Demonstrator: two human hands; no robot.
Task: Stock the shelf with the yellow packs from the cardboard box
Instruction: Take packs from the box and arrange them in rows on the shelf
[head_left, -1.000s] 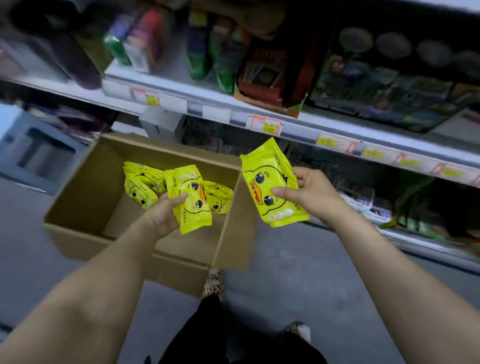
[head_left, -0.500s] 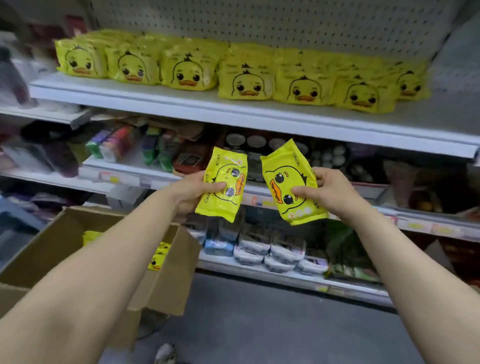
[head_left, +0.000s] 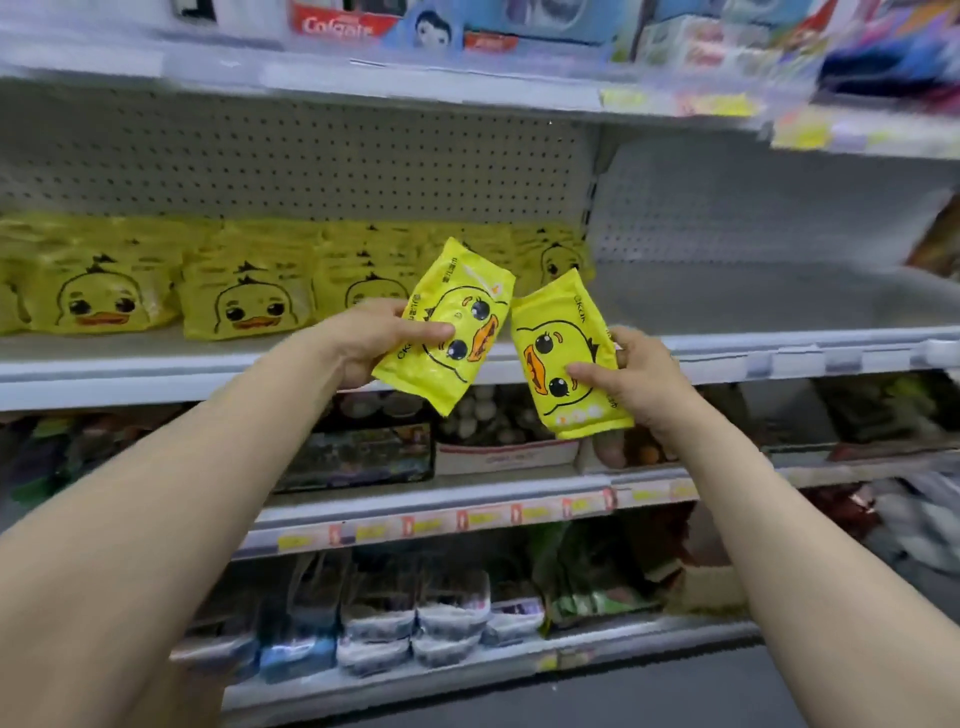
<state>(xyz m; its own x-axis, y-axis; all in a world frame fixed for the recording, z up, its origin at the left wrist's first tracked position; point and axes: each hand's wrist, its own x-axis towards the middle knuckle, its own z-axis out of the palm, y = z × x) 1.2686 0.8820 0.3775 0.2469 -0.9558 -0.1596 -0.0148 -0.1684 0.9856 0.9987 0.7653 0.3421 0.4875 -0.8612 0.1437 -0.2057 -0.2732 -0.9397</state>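
Observation:
My left hand (head_left: 371, 340) grips a yellow duck pack (head_left: 447, 325), tilted, in front of the white shelf (head_left: 779, 306). My right hand (head_left: 636, 384) grips a second yellow duck pack (head_left: 563, 353) just to the right of the first; their top corners nearly touch. A row of the same yellow packs (head_left: 244, 291) stands on the left half of that shelf, behind my left hand. To the right of the row the shelf board is bare. The cardboard box is out of view.
A shelf above carries toothpaste boxes (head_left: 337, 23) and other goods. Below are a shelf with dark boxed items (head_left: 358, 457) and a lower one with wrapped packs (head_left: 415, 623). Price-tag strips (head_left: 467, 519) line the shelf edges. Grey floor (head_left: 623, 696) lies at the bottom.
My view rose from the cardboard box to the shelf. Both hands lifted their packs from box height up to the yellow-pack shelf.

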